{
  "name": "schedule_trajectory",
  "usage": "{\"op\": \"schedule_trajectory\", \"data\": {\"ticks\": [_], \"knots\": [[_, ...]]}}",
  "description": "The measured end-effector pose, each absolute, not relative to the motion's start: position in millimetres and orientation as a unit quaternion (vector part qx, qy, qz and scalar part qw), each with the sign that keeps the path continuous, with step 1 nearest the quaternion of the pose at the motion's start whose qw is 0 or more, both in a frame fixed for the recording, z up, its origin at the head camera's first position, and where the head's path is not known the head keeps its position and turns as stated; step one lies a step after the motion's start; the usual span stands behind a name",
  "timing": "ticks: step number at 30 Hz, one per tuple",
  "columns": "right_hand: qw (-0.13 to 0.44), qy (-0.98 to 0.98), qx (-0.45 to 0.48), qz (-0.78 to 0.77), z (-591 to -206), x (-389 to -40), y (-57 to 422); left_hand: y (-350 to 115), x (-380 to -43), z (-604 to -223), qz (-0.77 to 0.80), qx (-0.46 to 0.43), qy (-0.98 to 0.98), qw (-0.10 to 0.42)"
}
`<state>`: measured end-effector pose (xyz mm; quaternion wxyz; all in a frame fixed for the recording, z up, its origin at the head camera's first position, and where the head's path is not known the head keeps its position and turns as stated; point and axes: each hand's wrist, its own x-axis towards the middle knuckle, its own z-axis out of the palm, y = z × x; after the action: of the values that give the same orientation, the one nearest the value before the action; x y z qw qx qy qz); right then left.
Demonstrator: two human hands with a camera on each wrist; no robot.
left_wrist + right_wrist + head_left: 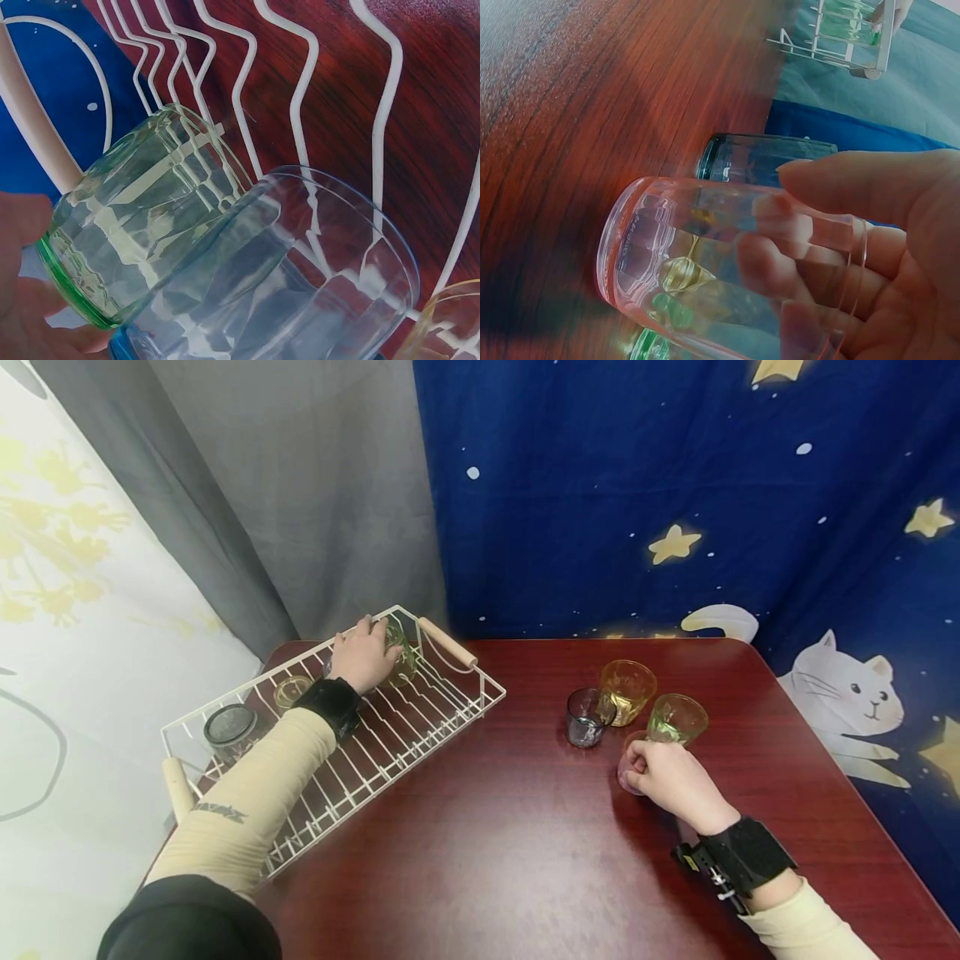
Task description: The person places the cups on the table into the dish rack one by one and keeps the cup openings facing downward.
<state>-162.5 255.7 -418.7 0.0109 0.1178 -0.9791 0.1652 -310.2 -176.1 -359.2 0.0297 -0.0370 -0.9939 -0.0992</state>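
Note:
My left hand (363, 656) holds a green drinking glass (405, 666) by its base, over the far end of the white wire dish rack (486, 702). In the left wrist view this glass stands mouth down on the wires, with a blue-tinted glass (292, 270) right beside it. On the table's right side my right hand (678, 781) grips a pink glass (705, 262), thumb and fingers around its rim. That glass stands mouth up, base close on the tabletop. Around it are a dark grey glass (585, 728), a yellow glass (628, 681) and another green glass (681, 714).
Also in the rack are an upturned grey glass (231, 727) at the near left and a yellow one (292, 692). Wooden handles (448, 642) stand up at both rack ends. Curtains hang behind the dark red table (480, 860).

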Motion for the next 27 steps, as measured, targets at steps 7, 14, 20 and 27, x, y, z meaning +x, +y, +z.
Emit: {"op": "schedule_trajectory", "data": {"ticks": [7, 14, 20, 27], "knots": [[0.012, -0.981, 0.102, 0.165, -417, -162, 255, -182, -308, -359, -0.085, -0.056, -0.994, 0.029], [0.039, -0.978, 0.1, 0.176, -400, -162, 255, -181, -303, -344, -0.102, -0.075, -0.991, 0.048], [0.088, -0.975, 0.104, 0.173, -372, -156, 251, -163, -288, -328, -0.066, -0.145, -0.982, 0.1], [0.172, -0.955, 0.126, 0.206, -343, -152, 238, -122, -258, -312, -0.087, -0.249, -0.95, 0.165]]}}
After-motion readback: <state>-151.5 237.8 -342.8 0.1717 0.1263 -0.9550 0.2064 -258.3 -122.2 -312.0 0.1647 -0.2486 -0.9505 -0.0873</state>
